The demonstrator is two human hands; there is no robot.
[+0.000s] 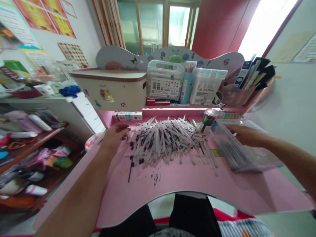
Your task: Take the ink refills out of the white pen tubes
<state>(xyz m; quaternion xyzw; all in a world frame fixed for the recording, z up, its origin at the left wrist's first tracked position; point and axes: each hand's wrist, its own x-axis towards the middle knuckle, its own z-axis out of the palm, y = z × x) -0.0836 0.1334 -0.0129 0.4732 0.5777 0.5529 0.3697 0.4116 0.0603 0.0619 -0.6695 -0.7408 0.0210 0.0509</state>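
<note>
A big heap of white pen barrels with black parts (168, 140) lies in the middle of the pink desk (187, 184). My left hand (114, 134) rests at the heap's left edge, fingers curled over some small pieces; what they grip is too small to name. My right hand (243, 134) reaches across a clear plastic bag of pens (234, 151) at the right of the heap; its fingers are blurred and partly hidden. A clear cup of coloured pens (208, 120) stands just behind the heap, between the hands.
A shelf at the back of the desk holds a cream box (111, 89), clear marker cases (164, 80), a blue tube and a holder with books (249, 82). A small carton (127, 116) lies under it. Cluttered shelves (29, 138) stand to the left.
</note>
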